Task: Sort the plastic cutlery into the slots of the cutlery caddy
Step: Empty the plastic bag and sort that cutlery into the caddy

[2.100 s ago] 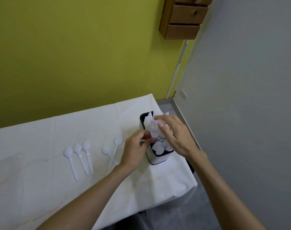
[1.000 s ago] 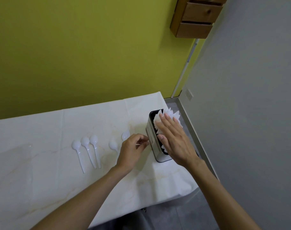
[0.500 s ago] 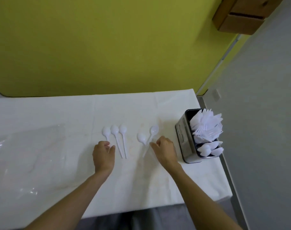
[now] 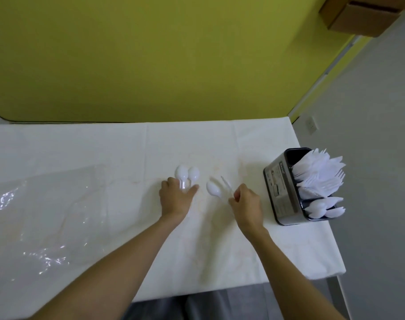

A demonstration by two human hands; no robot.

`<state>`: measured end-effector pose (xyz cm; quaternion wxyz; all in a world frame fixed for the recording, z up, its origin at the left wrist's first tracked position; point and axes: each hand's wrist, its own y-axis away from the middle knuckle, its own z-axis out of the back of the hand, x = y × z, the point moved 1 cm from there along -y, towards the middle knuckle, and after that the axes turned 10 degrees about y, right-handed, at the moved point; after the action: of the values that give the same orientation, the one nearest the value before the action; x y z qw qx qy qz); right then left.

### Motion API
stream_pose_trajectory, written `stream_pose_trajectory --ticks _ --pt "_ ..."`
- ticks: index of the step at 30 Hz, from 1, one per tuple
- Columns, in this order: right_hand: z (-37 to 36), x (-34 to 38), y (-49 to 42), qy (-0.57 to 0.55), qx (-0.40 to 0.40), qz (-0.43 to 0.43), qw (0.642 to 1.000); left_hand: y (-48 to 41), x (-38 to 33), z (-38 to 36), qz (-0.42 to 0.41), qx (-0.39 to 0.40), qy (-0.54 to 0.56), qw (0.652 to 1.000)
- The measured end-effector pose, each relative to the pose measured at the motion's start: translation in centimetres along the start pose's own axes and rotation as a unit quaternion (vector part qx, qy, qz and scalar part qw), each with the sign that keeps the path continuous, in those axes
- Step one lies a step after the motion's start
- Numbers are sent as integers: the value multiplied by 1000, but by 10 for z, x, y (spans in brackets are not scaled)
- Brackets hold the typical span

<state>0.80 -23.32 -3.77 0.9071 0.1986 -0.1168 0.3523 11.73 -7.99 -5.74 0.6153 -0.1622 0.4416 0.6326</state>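
Lot: white worktop (image 4: 104, 146), yellow wall (image 4: 150, 54).
My left hand (image 4: 176, 199) curls over two spoons (image 4: 181, 172), handles hidden; right hand (image 4: 246, 204) fingers (image 4: 237, 193) pinch a blurred spoon (image 4: 213, 188).

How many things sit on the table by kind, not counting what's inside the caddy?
loose white spoons, bowls showing: 3
blurred white piece at the right hand: 1
cutlery caddy: 1
clear plastic sheet: 1
Total: 6

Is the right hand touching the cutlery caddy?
No, the right hand pinches a white plastic spoon over the tablecloth, with bare cloth between it and the cutlery caddy.
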Motion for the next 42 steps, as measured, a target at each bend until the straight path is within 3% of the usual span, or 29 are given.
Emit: stream_pose_trajectory --ticks 11,14,21,26,29,34,37,40,42 --pt "-16 25 7 208 42 113 971 18 6 6 -101 92 -175 975" --pt "-15 30 14 252 59 133 957 20 10 11 -89 117 -180 973" --pt "20 -3 29 123 28 95 987 24 16 15 -82 150 -239 956" --pt "59 -30 51 -80 -28 61 995 30 9 8 -93 148 -246 953" --pt "93 -51 66 -224 -44 22 973 41 -14 -3 -115 168 -176 963" --pt "147 -92 75 -450 -94 -45 887 74 -78 -32 -138 216 49 965" --pt "162 -119 71 -489 -153 -79 855 98 -118 -53 -108 250 221 936" --pt "165 -137 66 -505 -210 -95 832 121 -144 -74 -84 237 344 905" --pt "162 -142 64 -469 -222 -78 851 132 -154 -87 -81 227 372 896"
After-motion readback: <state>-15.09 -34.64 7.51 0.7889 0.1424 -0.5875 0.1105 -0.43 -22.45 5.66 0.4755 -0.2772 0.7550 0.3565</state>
